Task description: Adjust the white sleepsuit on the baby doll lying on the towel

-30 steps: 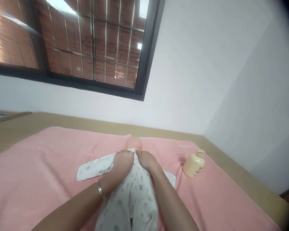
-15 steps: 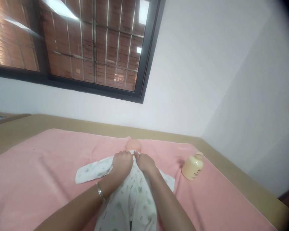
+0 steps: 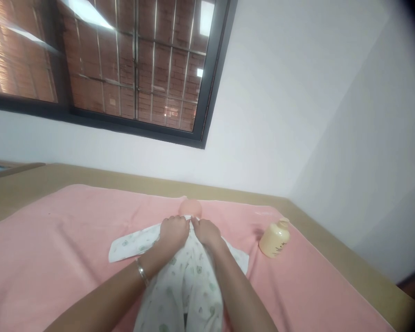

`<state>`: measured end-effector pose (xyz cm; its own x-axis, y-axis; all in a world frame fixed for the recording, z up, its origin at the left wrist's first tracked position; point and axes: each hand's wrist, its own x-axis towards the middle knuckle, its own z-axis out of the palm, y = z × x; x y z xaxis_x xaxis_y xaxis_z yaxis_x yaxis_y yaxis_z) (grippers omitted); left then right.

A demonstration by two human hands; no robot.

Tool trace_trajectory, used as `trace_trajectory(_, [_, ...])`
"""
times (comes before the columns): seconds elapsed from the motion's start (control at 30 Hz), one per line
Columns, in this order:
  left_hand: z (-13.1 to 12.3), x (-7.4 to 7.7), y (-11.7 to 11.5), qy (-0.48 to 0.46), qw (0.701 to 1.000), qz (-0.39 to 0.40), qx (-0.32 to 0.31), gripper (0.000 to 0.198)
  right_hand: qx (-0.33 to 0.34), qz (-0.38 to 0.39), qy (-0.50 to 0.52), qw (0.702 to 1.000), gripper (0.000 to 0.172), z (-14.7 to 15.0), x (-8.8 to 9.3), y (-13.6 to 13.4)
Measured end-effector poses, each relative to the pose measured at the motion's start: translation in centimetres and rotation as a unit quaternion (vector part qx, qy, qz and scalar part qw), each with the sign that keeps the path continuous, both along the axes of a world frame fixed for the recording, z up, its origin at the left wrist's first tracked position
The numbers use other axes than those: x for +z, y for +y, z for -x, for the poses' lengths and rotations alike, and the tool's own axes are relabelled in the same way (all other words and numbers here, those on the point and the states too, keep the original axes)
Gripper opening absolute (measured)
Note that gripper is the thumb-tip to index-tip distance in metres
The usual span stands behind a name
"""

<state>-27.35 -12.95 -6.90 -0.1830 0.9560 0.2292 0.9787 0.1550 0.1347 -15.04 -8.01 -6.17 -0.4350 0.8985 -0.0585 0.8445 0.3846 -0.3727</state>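
Note:
A white garment [image 3: 193, 272] with small green prints lies over the pink cloth, its sleeves spread to both sides. My left hand [image 3: 174, 232], with a silver bracelet at the wrist, is closed on the garment near its neckline. Close beside it, my right hand [image 3: 206, 232] pinches the same neckline from the right. Just beyond the fingers shows a round, skin-coloured top [image 3: 190, 207], like a doll's head; the rest of it is hidden by the garment and hands.
A pale yellow bottle [image 3: 275, 238] rests on the pink cloth [image 3: 72, 230] to the right. The cloth covers a tan surface [image 3: 100, 176] against a white wall [image 3: 269, 106]. A dark-framed window [image 3: 131, 124] is at the upper left.
Both hands keep their hold on the neckline. Hands, garment and bottle appear very slightly further left in the view.

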Motion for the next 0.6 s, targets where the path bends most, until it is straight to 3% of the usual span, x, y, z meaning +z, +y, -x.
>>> trace_trajectory(0.17, [1.6,-0.5,0.8,-0.070,0.997,0.041,0.001,0.053,0.011,-0.018,-0.007,1.000,0.082,0.0,1.2,-1.6])
trace_trajectory(0.3, [1.1,-0.3,0.3,-0.004,0.999,0.039,-0.014,0.031,0.027,-0.046,-0.006,0.999,0.086,0.3,1.7,-3.1])
trace_trajectory(0.47, [-0.4,0.0,-0.2,0.028,0.999,-0.009,-0.023,0.030,-0.006,-0.022,-0.020,1.000,0.085,-0.1,0.5,-0.9])
trace_trajectory(0.6, [0.4,-0.4,0.4,0.015,1.000,-0.012,-0.001,0.042,0.003,0.035,0.016,0.999,0.086,-0.7,0.7,-0.2])
